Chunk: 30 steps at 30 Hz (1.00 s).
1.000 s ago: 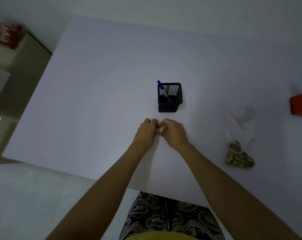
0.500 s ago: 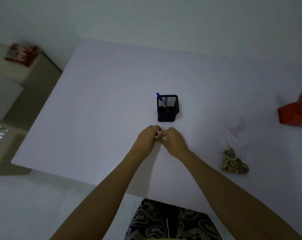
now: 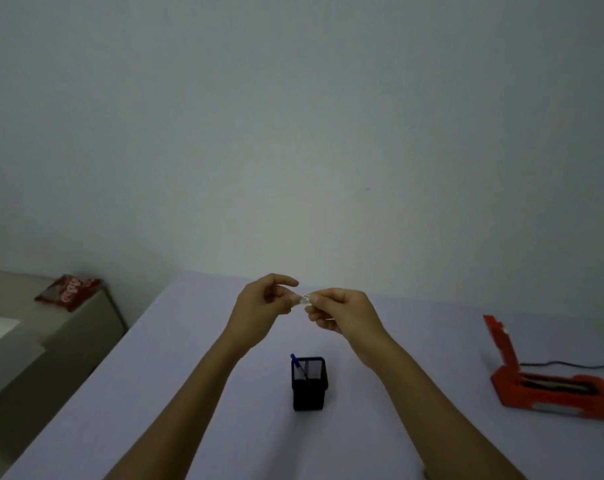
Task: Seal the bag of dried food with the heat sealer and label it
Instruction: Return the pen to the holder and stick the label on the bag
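Observation:
My left hand (image 3: 262,311) and my right hand (image 3: 342,311) are raised above the white table (image 3: 155,375), fingertips almost meeting. Between them they pinch a small pale piece, likely a label sticker (image 3: 304,300); it is too small to tell more. The red heat sealer (image 3: 550,386) stands at the right with its lid up and a cable running off to the right. The bag of dried food is out of view.
A black mesh pen holder (image 3: 309,384) with a blue pen (image 3: 297,363) stands on the table below my hands. A lower beige cabinet at the left carries a red packet (image 3: 68,292). A plain wall fills the upper half.
Both hands lifted off the table together, holding the small piece. The camera tilted up, so the bag of dried food dropped out of view and the heat sealer came fully into view.

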Each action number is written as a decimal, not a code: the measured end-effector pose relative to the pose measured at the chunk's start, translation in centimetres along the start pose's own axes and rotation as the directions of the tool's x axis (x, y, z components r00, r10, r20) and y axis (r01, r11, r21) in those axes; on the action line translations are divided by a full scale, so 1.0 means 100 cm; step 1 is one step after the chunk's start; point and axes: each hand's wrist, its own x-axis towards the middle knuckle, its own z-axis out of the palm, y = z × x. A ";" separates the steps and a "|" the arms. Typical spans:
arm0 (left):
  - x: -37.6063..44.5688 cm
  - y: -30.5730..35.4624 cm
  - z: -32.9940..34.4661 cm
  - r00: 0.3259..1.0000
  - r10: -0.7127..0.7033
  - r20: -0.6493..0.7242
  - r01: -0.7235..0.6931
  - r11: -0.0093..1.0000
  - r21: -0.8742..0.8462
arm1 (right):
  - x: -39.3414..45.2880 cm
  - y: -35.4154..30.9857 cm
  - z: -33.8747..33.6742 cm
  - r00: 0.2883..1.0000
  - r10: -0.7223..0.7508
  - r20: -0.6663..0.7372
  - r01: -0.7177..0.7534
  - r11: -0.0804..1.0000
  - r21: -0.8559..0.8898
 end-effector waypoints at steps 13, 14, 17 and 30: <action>-0.010 0.048 0.055 0.858 0.422 -0.293 -0.310 0.880 0.360 | -0.007 -0.048 -0.025 0.994 0.072 -0.077 -0.051 0.968 0.245; -0.011 0.050 0.057 0.856 0.418 -0.303 -0.306 0.884 0.353 | -0.007 -0.046 -0.027 0.996 0.068 -0.062 -0.051 0.970 0.238; -0.013 0.053 0.062 0.862 0.408 -0.302 -0.301 0.889 0.344 | -0.009 -0.043 -0.029 0.996 0.067 -0.052 -0.052 0.970 0.236; -0.010 0.051 0.071 0.910 0.231 -0.344 -0.129 0.947 0.294 | -0.003 -0.035 -0.036 0.994 -0.107 -0.031 0.104 0.991 -0.082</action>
